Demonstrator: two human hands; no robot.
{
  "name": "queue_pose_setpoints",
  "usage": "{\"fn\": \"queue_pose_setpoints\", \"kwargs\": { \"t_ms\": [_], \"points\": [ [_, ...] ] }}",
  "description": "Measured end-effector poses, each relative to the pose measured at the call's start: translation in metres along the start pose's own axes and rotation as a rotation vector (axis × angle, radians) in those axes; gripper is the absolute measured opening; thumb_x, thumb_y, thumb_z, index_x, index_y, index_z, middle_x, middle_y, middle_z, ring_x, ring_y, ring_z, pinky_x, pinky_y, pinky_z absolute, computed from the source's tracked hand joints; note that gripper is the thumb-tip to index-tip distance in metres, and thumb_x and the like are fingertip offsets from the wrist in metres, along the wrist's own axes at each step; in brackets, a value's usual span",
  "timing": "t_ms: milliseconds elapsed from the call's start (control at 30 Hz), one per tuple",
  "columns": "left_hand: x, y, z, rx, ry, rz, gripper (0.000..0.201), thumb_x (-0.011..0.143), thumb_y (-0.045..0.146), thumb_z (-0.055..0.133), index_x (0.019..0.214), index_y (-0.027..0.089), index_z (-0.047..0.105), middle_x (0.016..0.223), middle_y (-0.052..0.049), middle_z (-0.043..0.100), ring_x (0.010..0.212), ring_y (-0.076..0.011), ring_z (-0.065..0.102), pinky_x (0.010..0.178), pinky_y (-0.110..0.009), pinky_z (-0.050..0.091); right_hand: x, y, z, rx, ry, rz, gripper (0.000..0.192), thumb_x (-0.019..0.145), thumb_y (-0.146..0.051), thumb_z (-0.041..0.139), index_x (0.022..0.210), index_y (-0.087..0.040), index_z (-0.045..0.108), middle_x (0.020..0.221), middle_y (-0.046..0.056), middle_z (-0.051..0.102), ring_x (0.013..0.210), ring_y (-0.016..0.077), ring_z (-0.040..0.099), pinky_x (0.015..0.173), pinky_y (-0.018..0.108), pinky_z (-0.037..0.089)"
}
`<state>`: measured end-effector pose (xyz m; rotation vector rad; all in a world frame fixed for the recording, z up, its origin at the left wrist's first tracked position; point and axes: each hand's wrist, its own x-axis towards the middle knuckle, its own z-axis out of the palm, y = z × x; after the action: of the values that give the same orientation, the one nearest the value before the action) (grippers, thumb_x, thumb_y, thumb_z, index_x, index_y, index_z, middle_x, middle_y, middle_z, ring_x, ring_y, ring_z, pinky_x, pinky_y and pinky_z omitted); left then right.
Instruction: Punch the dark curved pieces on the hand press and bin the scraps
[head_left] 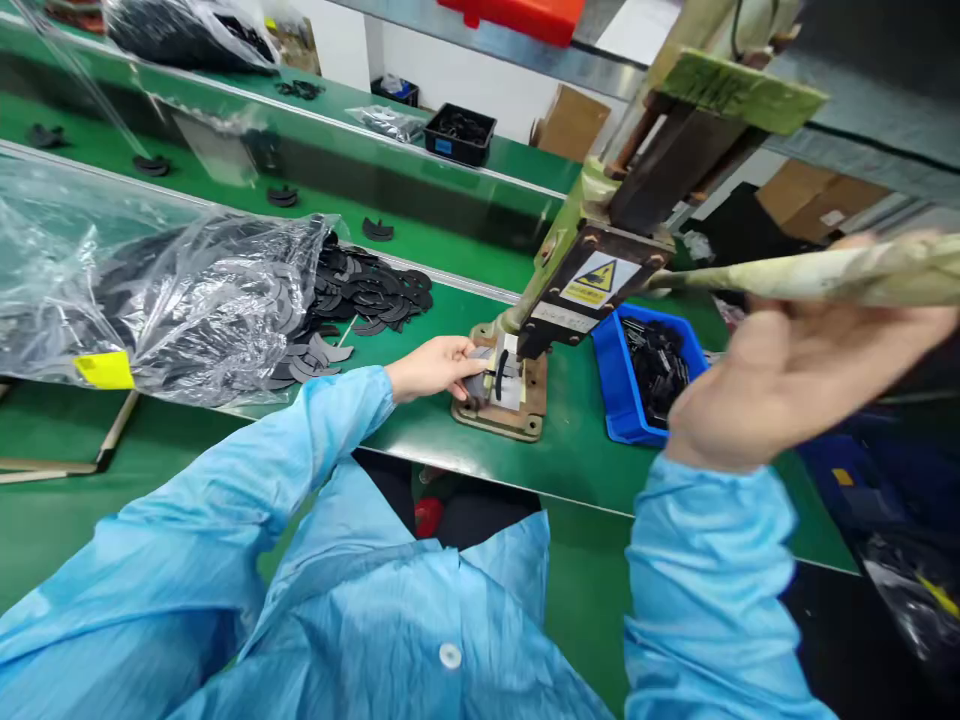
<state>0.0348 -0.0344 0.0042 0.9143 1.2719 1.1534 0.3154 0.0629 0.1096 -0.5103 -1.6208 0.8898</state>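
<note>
Wearing a blue smock (pixel 442 610) across the bottom of the frame. Pinching a grey piece (pixel 475 384) between the fingers of the left hand (pixel 431 370), at the centre, over the base (pixel 495 428) of a press (pixel 637 210) on the green desk (pixel 570 450), just beside a black curved strip (pixel 501 376). Looks light, thin and fairly stiff, perhaps slightly bendable; probably best held by the outer edge, clear of the press. Placed against a pale lever (pixel 825 275) at right: the right hand (pixel 784 380), too blurred to tell whether clenched or loose. Hidden under the fingers: part of the grey piece. Cut off at the right edge: the lever's end.
</note>
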Motion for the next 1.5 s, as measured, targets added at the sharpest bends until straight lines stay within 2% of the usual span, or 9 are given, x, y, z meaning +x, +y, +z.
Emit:
{"fn": "queue_pose_setpoints", "kwargs": {
  "t_ms": [67,133,233,367,633,933,1133,1267,1500],
  "points": [
    [-0.025,0.006,-0.001,-0.022,-0.034,0.044,0.040,0.089,0.044,0.088,0.086,0.015,0.059,0.072,-0.003,0.074,0.055,-0.0116,0.070,0.053,-0.022,0.061,-0.029,0.019,0.019,-0.047,0.156,-0.094,0.046,0.092,-0.036,0.077,0.135,-0.038,0.061,0.132,0.001,0.066,0.126,0.0154,0.069,0.107,0.035,0.060],
    [-0.047,0.012,0.001,-0.044,-0.054,0.074,0.042,0.088,0.046,0.087,0.086,0.016,0.058,0.071,-0.002,0.074,0.054,-0.0116,0.070,0.053,-0.022,0.061,-0.069,0.039,0.044,-0.054,0.018,0.007,0.036,0.087,-0.031,0.082,0.120,-0.026,0.070,0.108,0.003,0.073,0.101,0.0153,0.074,0.095,0.035,0.065],
    [-0.070,0.015,0.009,-0.061,-0.071,0.099,0.045,0.087,0.050,0.087,0.084,0.017,0.057,0.068,0.000,0.071,0.053,-0.0110,0.068,0.051,-0.021,0.060,-0.125,0.056,0.078,-0.030,-0.177,0.170,0.037,0.088,-0.036,0.080,0.121,-0.023,0.070,0.107,0.007,0.077,0.093,0.0178,0.077,0.083,0.035,0.067],
    [-0.086,0.009,0.020,-0.041,-0.099,0.086,0.045,0.087,0.051,0.086,0.084,0.017,0.058,0.068,0.000,0.068,0.054,-0.0113,0.067,0.050,-0.022,0.060,-0.157,0.055,0.104,-0.041,-0.178,0.209,0.025,0.090,-0.042,0.078,0.104,-0.023,0.071,0.095,0.004,0.076,0.085,0.0157,0.074,0.077,0.030,0.064],
    [-0.095,0.007,0.023,-0.041,-0.172,-0.030,0.041,0.088,0.050,0.086,0.086,0.018,0.060,0.066,-0.001,0.069,0.050,-0.0122,0.065,0.046,-0.022,0.055,-0.170,0.047,0.109,-0.133,-0.147,0.151,0.022,0.097,-0.043,0.067,0.093,-0.022,0.061,0.092,0.003,0.071,0.084,0.0147,0.069,0.075,0.029,0.058],
    [-0.086,0.002,0.004,0.110,-0.141,-0.027,0.039,0.092,0.052,0.080,0.090,0.019,0.059,0.068,0.000,0.066,0.052,-0.0135,0.063,0.049,-0.025,0.053,-0.150,0.045,0.087,-0.314,-0.384,-0.005,0.015,0.096,-0.032,0.067,0.108,-0.023,0.070,0.102,0.005,0.077,0.095,0.0181,0.072,0.090,0.036,0.058],
    [-0.105,0.005,0.009,0.494,0.189,0.367,0.028,0.094,0.047,0.076,0.086,0.022,0.065,0.084,-0.002,0.063,0.075,-0.0162,0.059,0.069,-0.028,0.048,-0.151,0.043,0.082,-0.359,-0.439,-0.121,0.014,0.096,-0.027,0.066,0.109,-0.024,0.071,0.101,0.007,0.076,0.097,0.0194,0.072,0.088,0.038,0.059],
    [-0.107,0.006,0.019,0.624,0.053,0.463,0.043,0.100,0.041,0.063,0.062,0.022,0.055,0.070,-0.002,0.053,0.074,-0.0183,0.053,0.071,-0.031,0.042,-0.152,0.044,0.084,-0.370,-0.423,-0.158,0.017,0.097,-0.027,0.064,0.112,-0.024,0.071,0.103,0.008,0.076,0.097,0.0209,0.072,0.087,0.040,0.059],
    [-0.098,0.006,0.024,0.415,-0.012,0.248,0.051,0.095,0.056,0.067,0.061,0.020,0.054,0.072,-0.001,0.051,0.068,-0.0147,0.048,0.062,-0.027,0.038,-0.157,0.041,0.083,-0.324,-0.331,-0.166,0.017,0.096,-0.027,0.063,0.111,-0.026,0.071,0.102,0.007,0.076,0.097,0.0217,0.073,0.088,0.042,0.062]
  ]
}}
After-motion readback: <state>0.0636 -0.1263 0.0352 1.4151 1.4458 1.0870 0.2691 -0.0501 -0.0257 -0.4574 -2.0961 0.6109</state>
